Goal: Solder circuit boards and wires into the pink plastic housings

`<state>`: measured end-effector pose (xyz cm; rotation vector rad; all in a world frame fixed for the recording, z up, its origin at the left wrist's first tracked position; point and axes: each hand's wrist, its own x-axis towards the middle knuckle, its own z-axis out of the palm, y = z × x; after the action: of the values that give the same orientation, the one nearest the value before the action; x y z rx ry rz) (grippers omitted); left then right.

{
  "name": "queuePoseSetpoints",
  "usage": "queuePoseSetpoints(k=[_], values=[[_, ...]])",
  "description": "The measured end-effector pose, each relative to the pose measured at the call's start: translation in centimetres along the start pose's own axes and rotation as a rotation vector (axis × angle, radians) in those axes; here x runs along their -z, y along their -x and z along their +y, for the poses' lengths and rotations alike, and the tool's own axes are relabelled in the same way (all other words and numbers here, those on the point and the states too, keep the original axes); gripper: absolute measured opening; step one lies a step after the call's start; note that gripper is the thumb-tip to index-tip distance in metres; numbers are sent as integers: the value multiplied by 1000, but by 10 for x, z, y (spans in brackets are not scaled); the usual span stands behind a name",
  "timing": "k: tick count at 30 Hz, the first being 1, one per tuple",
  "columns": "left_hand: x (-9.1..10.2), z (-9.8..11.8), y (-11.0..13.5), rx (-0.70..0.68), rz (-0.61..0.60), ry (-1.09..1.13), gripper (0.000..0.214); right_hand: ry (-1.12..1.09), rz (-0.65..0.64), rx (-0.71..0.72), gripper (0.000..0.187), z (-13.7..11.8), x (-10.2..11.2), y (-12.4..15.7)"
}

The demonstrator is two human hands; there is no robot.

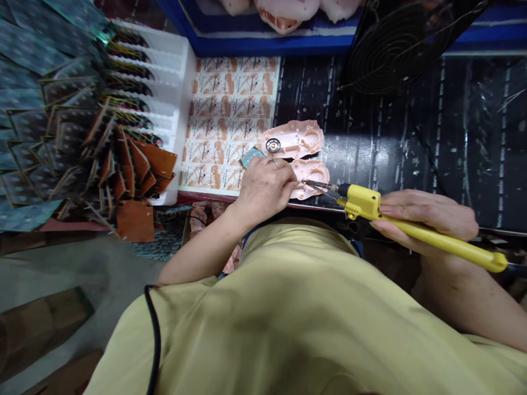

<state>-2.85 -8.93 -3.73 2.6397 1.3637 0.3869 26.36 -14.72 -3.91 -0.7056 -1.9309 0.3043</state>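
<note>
Yellow plastic soldering iron (364,203), with a long handle and thin metal tip, is in our right hand (447,216) in the head view, its tip reaching over the lower pale pink moulded plastic shell (315,171) on the black, white-lettered table (370,137). That hand is wrapped around the handle behind the blocky head; our left hand (265,186) bends over the shell's left end, fingertips drawn together, though we cannot tell what they pinch. We judge the iron light and stiff, best taken by its handle, well clear of a tip that may be hot. The shell should be light, rigid and slightly slick, its thin wall likely to mark under heat, so we would grip the outer rim. Beyond, the blue plastic bin (247,46) holds pale pink moulded pieces (288,8); the white foam tray (187,82) holds coloured wires (129,104) in scalloped slots.
</note>
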Motion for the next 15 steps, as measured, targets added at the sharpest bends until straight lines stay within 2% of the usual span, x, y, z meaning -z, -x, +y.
queuePoseSetpoints(k=[8,13,15], values=[[1,1,-3,5,-33,-16,19,51,-97,73,23,2,6,-8],[4,2,-5,-3,-67,-24,19,30,11,-14,24,0,16,-4],[5,2,-5,-7,-71,-33,19,8,2,5,24,-1,16,-4]])
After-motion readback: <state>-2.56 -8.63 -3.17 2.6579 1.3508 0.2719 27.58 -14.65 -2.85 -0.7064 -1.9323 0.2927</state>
